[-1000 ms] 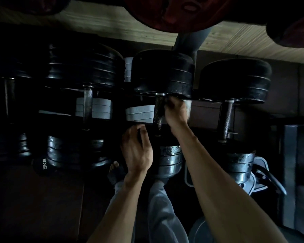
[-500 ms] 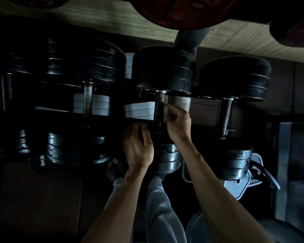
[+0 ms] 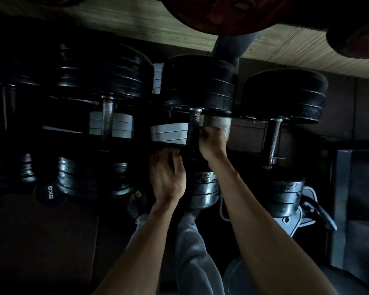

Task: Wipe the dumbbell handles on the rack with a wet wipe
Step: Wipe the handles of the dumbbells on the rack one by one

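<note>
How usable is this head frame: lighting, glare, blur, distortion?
Head view: very dim, left side nearly black; glare on the steel plates; the right hand at the middle dumbbell handle is slightly soft; wide-angle bending toward the edges; wipe not discernible.

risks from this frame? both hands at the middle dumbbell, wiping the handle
1. The right hand works on the middle dumbbell's handle close under the black plates; knuckles could knock them.
2. The left hand sits beside the near chrome plates; if the dumbbell rolls, fingers could get pinched.
3. The scene is dim and the wet wipe is hard to make out, so missed patches are likely.
</note>
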`<state>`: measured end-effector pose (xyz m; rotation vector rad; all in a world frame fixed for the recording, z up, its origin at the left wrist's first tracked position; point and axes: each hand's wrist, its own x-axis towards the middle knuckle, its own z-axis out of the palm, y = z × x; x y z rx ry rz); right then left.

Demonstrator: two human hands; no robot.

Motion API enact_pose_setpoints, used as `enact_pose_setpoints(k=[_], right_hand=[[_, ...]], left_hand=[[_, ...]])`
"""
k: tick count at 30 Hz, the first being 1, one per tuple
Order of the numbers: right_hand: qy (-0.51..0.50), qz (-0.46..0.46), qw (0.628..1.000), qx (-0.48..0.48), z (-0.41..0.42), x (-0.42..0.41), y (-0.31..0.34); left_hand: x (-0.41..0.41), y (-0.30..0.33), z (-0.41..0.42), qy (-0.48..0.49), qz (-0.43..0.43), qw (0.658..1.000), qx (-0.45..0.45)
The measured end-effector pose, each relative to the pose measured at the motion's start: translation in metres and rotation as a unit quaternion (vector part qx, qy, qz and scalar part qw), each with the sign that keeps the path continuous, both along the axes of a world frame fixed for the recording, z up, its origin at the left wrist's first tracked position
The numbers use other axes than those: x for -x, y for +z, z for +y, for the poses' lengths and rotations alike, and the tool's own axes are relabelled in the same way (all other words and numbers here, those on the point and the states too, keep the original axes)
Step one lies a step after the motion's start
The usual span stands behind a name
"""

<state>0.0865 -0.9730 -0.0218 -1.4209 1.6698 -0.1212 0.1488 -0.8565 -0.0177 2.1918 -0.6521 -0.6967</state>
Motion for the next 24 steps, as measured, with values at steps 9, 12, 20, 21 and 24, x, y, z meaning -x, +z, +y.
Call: enact_pose_setpoints(k=[9, 12, 20, 21, 24], right_hand=[[0.010, 0.028, 0.998, -0.054, 0.007, 0.007, -0.002], [0.007, 0.017, 0.995, -0.097, 0.006, 0.005, -0.013], [0.035, 0.020, 0.993, -0.109, 0.007, 0.012, -0.010], [0.025, 0.014, 0.993, -0.117, 0.006, 0.010, -0.015], [0.041, 0.021, 0.993, -0.105, 0.008, 0.011, -0.007]], left_hand=[[-0.001, 0.004, 0.001, -0.008, 0.034, 0.999, -0.014], [-0.001, 0.007, 0.000, 0.002, 0.030, 1.000, -0.005], [-0.003, 0.003, 0.002, -0.009, -0.005, 1.000, 0.000], [-0.004, 0.004, 0.002, -0.012, -0.008, 1.000, 0.001], [-0.004, 0.002, 0.001, -0.027, -0.026, 0.999, -0.003]])
